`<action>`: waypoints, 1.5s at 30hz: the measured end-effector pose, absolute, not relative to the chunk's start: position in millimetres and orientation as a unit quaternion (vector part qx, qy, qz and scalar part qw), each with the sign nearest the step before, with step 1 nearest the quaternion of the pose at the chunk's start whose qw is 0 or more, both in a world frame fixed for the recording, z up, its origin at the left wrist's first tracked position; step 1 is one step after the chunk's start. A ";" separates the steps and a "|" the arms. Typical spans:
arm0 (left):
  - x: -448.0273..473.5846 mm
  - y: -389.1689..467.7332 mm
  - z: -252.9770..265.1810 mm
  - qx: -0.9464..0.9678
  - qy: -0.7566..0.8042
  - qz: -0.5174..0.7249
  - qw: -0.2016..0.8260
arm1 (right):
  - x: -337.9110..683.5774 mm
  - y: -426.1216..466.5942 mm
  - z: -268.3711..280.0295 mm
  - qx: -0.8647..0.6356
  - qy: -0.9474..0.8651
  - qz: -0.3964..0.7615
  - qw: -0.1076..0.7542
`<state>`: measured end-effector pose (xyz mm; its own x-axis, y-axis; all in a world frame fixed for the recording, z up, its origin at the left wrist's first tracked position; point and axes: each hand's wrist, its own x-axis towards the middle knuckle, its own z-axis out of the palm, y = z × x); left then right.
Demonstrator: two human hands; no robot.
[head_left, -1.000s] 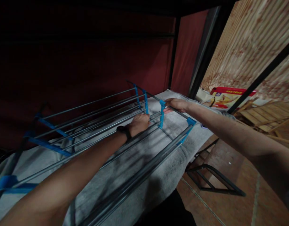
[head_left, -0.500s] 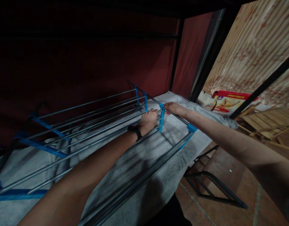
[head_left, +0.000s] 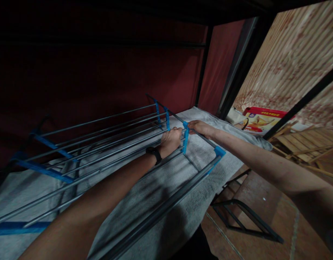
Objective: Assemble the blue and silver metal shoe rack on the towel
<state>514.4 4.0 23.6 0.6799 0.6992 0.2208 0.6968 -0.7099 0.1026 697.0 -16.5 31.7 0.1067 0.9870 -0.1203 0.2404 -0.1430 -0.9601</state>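
Observation:
A metal rack (head_left: 128, 130) of grey tubes joined by blue plastic connectors lies across a light grey cloth (head_left: 166, 196). My left hand (head_left: 171, 140), with a dark band on its wrist, is closed around the rack's tubes just left of a blue connector (head_left: 186, 140). On the other side of that connector, my right hand (head_left: 199, 129) has its fingers closed at the rack's dark end bar (head_left: 205, 139). The fingertips of both hands are partly hidden. Nearer to me, a thick tube ends in another blue connector (head_left: 219, 151).
Behind the rack stands a dark red wall (head_left: 166, 77) with a black frame post (head_left: 204, 65). To the right are a red and yellow box (head_left: 266, 119), wooden slats (head_left: 310, 142) and a black metal frame (head_left: 250, 220) on the tiled floor.
My right fingers have shifted slightly closer to the blue connector. The left hand keeps its place on the tubes, and the view has moved a little.

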 end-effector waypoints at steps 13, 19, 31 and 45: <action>510.9 -1.1 28.3 0.925 0.366 0.104 -0.001 | 686.0 -22.0 33.8 -0.620 -0.489 0.437 0.432; 509.9 -2.3 29.5 0.927 0.363 0.090 0.002 | 689.6 -19.9 29.1 -0.619 -0.493 0.435 0.429; 507.0 0.7 27.1 0.923 0.371 0.104 0.003 | 689.5 -16.3 23.1 -0.619 -0.493 0.432 0.432; 505.0 0.9 24.4 0.921 0.378 0.093 0.024 | 686.3 -18.9 23.6 -0.611 -0.496 0.435 0.438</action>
<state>505.0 0.9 24.4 0.6976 0.7001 0.1522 0.6911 -0.7136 0.1145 686.3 -18.9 23.6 0.1295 0.9868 -0.0970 0.2259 -0.1246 -0.9661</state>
